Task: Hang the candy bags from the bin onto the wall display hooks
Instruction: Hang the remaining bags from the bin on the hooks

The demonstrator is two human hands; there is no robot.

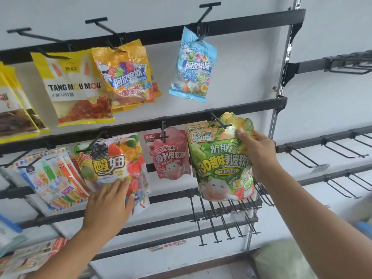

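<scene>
My right hand [255,152] grips the right edge of a green candy bag [219,158], whose top sits at a black hook [219,122] on the middle rail. More green bags hang behind it. My left hand [109,206] lies flat, fingers apart, on the lower part of a fruit-print bag [112,158] that hangs on the hook to the left. Between the two hangs a pink bag [171,156]. The bin is not in view.
The upper rail carries a blue bag [193,65], orange bags [124,75] and a yellow-white bag [76,87]. A crayon-print bag [54,178] hangs at lower left. Bare hooks [330,152] jut out at right and below the green bag [221,222].
</scene>
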